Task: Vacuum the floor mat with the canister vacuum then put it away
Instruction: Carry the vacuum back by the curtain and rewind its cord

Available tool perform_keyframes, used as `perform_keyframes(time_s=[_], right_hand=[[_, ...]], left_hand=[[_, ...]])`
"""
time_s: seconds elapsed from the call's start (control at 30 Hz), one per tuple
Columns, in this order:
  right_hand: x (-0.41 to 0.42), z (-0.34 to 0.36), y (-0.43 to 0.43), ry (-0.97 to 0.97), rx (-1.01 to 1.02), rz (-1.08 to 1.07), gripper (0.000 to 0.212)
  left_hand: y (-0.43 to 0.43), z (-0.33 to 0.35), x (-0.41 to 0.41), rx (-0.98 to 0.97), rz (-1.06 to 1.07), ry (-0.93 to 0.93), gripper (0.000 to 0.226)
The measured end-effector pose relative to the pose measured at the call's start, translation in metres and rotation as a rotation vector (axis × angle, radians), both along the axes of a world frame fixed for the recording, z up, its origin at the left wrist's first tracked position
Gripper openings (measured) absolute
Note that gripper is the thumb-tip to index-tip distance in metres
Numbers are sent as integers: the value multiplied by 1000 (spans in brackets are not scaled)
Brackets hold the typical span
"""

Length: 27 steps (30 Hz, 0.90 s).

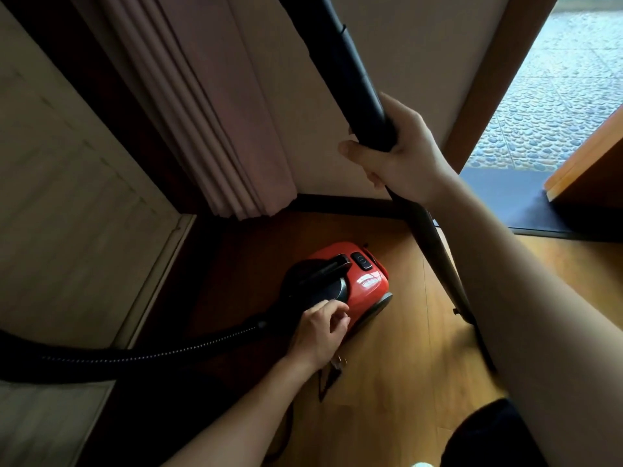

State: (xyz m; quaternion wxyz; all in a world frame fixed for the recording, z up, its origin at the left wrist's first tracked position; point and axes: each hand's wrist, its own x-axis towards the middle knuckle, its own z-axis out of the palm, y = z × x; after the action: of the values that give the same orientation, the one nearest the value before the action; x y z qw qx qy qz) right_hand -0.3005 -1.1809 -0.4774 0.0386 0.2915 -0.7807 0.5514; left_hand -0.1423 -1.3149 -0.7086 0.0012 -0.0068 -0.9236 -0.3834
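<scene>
Right hand [401,153] grips the black wand [350,69]; left hand [318,332] rests curled against the red canister [367,281], grasp unclear.

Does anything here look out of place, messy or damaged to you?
Nothing looks spilled or broken. One loose end: what seems to be the power plug and its cord lie slack on the wood floor just below the left hand, beside the red canister vacuum. The right hand grips the black wand, which is tilted.

Two bare forearms run in from the lower edge. Left hand [320,335] and right hand [401,156] are bare too. Dark clothing [488,436] shows low right.
</scene>
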Motion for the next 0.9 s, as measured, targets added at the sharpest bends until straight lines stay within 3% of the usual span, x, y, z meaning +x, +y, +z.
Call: perform_keyframes(time_s=[0.17,0.3,0.37,0.43,0.53,0.67,0.9], right_hand=[[-3,-3,3,21,13,-19,40],[-5,-4,5,54,17,-15,44],[-4,-4,4,69,22,-7,43],[-4,-5,3,66,19,-2,41],[-3,-6,2,77,19,-11,38],[-4,-4,0,70,2,-36,39],[-5,5,5,72,-39,-53,41]], left_hand=[[1,7,-9,-260,89,246,17],[-10,15,-24,-459,195,363,33],[-14,19,-34,-484,235,285,47],[-14,23,-48,-348,222,64,61],[-13,24,-68,-255,204,-201,62],[-18,23,-77,-306,191,-189,39],[-35,26,-83,-314,-31,-169,34]])
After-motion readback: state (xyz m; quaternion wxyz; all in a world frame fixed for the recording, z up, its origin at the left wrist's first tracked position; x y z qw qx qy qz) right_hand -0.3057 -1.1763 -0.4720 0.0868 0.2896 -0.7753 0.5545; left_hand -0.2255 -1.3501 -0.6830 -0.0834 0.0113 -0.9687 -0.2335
